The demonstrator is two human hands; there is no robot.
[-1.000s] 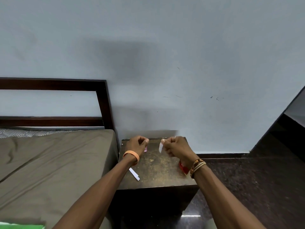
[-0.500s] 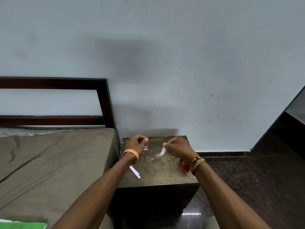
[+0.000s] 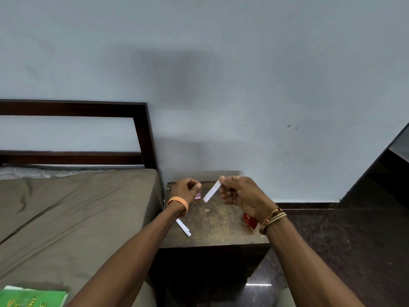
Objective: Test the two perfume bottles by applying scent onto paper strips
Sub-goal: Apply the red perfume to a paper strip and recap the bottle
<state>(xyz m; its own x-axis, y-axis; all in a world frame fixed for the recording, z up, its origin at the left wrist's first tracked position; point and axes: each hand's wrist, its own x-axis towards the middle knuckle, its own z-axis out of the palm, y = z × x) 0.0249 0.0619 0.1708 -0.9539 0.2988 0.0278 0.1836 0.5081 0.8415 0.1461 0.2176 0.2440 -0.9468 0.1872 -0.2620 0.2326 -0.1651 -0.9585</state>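
Left hand (image 3: 186, 191) is seen curled round a pink bottle (image 3: 197, 195) above the back left of the nightstand (image 3: 217, 220); only the bottle's lower part shows past the fingers, with the thumb lying above it. Whether the bottle rests on the top or is lifted cannot be told. Right hand (image 3: 241, 193) is held just to the right, thumb and forefinger pinched on the upper end of a white strip (image 3: 212, 192), other fingers clenched. The strip is tilted, its lower end pointed down-left toward the pink bottle, close but apart from it. A second strip (image 3: 183, 227) is laid flat near the nightstand's front left, partly covered by the left forearm. A red bottle (image 3: 249, 220) is placed at the right edge, mostly hidden behind the right wrist. An orange wristband (image 3: 178, 203) is worn on the left wrist, bracelets (image 3: 272, 219) on the right, and a ring (image 3: 239, 177) on a right finger. A bed (image 3: 77, 207) with a dark headboard (image 3: 141, 134) is set against the nightstand's left side, with a green book (image 3: 33, 298) on its near corner. A pale wall (image 3: 221, 63) is behind, and dark floor (image 3: 343, 251) to the right.
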